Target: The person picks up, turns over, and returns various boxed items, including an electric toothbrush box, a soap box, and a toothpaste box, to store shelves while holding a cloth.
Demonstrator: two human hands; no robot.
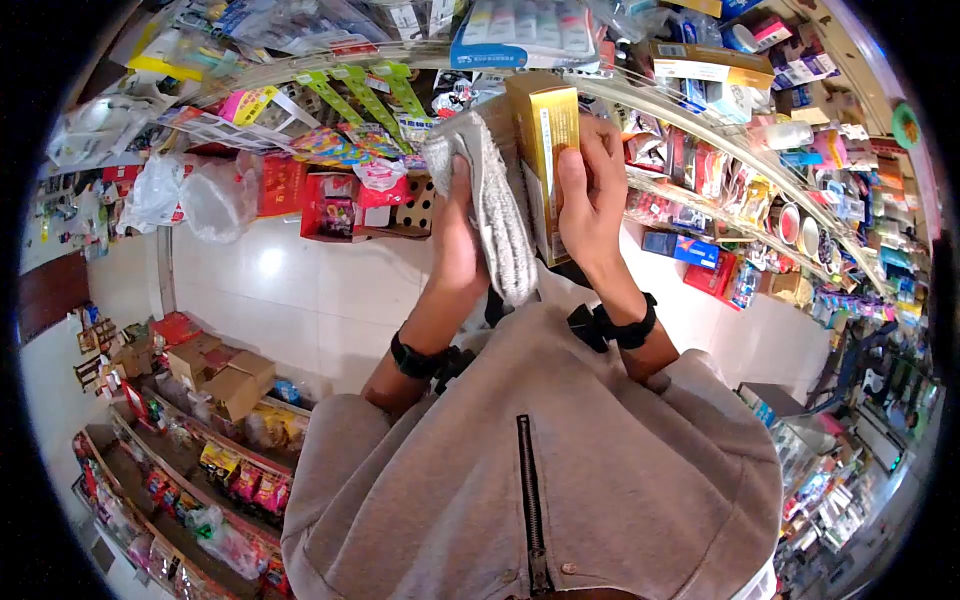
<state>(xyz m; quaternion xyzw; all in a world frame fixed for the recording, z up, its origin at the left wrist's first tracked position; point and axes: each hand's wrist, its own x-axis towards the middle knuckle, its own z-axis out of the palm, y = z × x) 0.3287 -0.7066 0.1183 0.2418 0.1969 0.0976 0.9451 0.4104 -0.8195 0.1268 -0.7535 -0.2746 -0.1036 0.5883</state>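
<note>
A folded grey-white cloth (pixel 495 205) is gripped in my left hand (pixel 458 235), its thumb pressed on the near face. My right hand (pixel 596 205) holds a tall gold and yellow box (pixel 545 150), with the thumb on its side and the fingers curled behind. Cloth and box stand upright close beside each other, in front of the shelf. What lies between them is partly hidden. A black band is on each wrist.
A shelf edge (pixel 700 120) with packed goods curves across the top. Below it hang plastic bags (pixel 220 200) beside a red box (pixel 335 205). Lower left, shelves hold snack packets and an open cardboard box (pixel 240 383). More goods crowd the right.
</note>
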